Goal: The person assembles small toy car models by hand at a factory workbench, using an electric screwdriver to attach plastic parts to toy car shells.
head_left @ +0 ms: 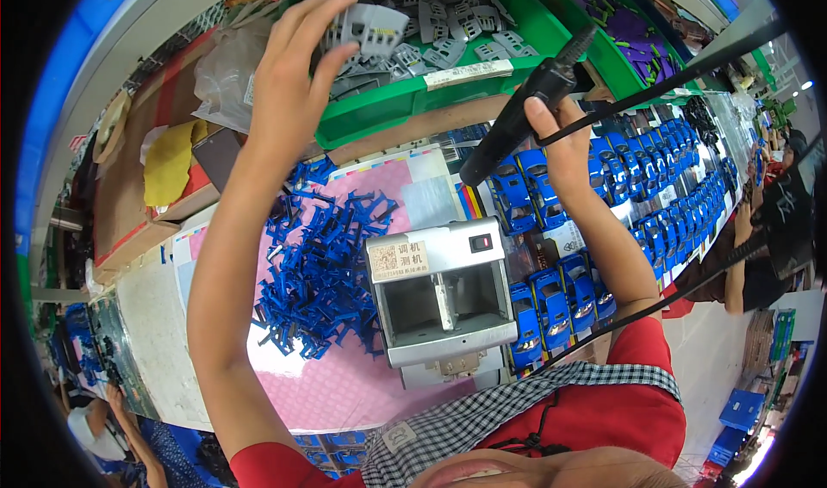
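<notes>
Checked apron [482, 409] lies below left fingers [329, 16] pinching a gray plate [379, 30], best held by its edge, above a green bin [396, 107]; right fingers [541, 116] wrap a black tool [506, 139].

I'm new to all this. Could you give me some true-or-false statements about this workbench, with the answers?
1. The left hand holds a grey plastic part. True.
2. The right hand is empty. False: it grips a black handheld tool.
3. More grey parts lie in a green bin. True.
4. The loose blue pieces lie inside that bin. False: they are heaped on a pink sheet.
5. Blue car-shaped shells are lined up right of the silver machine. True.
</notes>
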A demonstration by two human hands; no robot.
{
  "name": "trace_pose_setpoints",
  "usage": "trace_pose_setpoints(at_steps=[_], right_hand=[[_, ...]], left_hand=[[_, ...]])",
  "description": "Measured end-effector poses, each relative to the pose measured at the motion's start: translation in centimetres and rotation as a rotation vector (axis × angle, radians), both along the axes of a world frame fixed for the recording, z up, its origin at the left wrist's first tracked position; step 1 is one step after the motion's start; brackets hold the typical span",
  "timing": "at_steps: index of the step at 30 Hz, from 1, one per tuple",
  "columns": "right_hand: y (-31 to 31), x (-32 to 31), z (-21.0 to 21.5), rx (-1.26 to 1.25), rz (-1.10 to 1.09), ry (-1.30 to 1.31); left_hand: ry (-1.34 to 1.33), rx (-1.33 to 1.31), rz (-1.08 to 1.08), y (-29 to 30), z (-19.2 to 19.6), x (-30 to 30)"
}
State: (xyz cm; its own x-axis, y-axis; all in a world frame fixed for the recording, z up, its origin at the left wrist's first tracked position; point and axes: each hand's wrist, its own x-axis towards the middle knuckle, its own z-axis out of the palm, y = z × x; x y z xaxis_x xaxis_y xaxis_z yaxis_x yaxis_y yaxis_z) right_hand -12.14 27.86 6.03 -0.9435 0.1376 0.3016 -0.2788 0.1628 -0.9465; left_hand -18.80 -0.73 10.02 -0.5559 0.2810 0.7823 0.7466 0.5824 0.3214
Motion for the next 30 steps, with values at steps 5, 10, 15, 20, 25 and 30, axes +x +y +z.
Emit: trace_pose_setpoints(at_steps=[5,10,15,20,25,30], right_hand=[[-0.6,0.1,0.3,0.000,0.094,-0.066],[1.1,-0.5,-0.9,-0.011,0.123,0.033],[-1.2,0.2,-0.8,-0.356,0.322,0.051],[-2.4,0.3,-0.9,-0.440,0.461,0.104],[-0.5,1.8,-0.9,-0.249,0.498,0.188],[3.5,6.6,-0.6,0.010,-0.140,0.536]], left_hand=[[-0.016,-0.150,0.298,-1.6,-3.2,-3.9],[0.038,-0.011,0.058,1.2,-0.5,3.5],[-0.777,0.236,-0.331,2.7,-2.5,6.0],[-1.042,0.165,-0.520,7.2,-6.7,4.6],[-1.090,0.091,-0.557,9.1,-8.5,4.7],[-0.913,0.050,-0.403,7.7,-8.9,4.5]])
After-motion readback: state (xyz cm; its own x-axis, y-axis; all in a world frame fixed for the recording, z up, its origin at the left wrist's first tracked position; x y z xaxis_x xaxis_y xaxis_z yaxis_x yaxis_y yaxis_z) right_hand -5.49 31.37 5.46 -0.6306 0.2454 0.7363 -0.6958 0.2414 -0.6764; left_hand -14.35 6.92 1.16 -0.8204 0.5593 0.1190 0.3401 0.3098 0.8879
